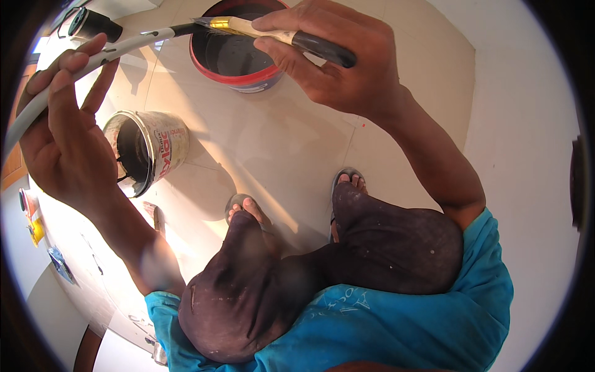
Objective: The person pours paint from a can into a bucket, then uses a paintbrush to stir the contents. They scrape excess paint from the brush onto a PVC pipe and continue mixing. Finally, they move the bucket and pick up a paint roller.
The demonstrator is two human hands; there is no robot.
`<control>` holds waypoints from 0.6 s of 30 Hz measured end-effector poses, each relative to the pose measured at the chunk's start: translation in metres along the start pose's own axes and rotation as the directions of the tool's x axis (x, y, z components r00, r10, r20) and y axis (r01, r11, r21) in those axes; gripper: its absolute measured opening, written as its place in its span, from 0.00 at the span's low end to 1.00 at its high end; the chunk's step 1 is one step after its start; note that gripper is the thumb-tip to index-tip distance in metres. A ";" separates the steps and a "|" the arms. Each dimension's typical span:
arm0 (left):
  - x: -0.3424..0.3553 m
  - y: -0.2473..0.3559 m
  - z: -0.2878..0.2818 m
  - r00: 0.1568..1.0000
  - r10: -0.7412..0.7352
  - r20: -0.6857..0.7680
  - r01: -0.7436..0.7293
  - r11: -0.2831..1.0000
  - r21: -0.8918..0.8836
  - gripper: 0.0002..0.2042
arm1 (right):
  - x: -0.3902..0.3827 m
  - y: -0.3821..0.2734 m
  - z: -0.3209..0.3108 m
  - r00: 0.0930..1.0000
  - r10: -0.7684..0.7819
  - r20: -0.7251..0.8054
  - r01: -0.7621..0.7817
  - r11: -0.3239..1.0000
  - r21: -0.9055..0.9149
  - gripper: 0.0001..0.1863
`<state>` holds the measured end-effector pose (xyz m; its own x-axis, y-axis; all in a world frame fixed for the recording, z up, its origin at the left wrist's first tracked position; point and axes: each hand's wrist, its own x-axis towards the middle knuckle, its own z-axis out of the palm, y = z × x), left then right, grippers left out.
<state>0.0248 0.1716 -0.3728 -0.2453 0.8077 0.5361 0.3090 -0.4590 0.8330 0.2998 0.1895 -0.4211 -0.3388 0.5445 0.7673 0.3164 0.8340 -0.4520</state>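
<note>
L hand [69,139] fingers grip 1 white pipe [133,43]; R hand [356,80] fingers pinch 1 paintbrush [273,33], bristles [203,23] at pipe's black end, over red-rimmed tub [248,80] w/ dark liquid [238,59]. 1 white bucket [178,133] w/ red lettering [165,149], left of tub.

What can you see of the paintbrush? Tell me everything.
The paintbrush has a pale, wood-like handle with a black end, a shiny yellow band and dark bristles. The right hand grips the handle between thumb and fingers. It slants, bristles toward the person's left, in view across the red-rimmed bucket. The bristles overlap the dark end of the white pipe; whether they touch is unclear.
</note>
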 end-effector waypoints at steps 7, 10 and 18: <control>-0.003 0.001 -0.015 0.999 0.050 0.021 -0.050 0.998 0.044 0.11 | -0.037 0.040 0.020 0.943 0.325 0.077 -0.323 0.946 -0.032 0.10; -0.004 0.000 -0.019 0.999 0.017 0.046 -0.019 0.999 0.031 0.10 | -0.045 0.055 0.018 0.933 0.351 0.082 -0.346 0.935 -0.071 0.11; -0.014 -0.017 -0.029 0.997 0.019 0.072 -0.012 0.996 -0.091 0.12 | -0.022 0.017 0.003 0.991 0.135 0.007 -0.133 0.984 -0.122 0.10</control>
<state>-0.0035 0.1570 -0.3907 -0.1729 0.8233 0.5406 0.2272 -0.5008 0.8352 0.3102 0.1921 -0.4474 -0.2992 0.6528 0.6959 0.4645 0.7367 -0.4914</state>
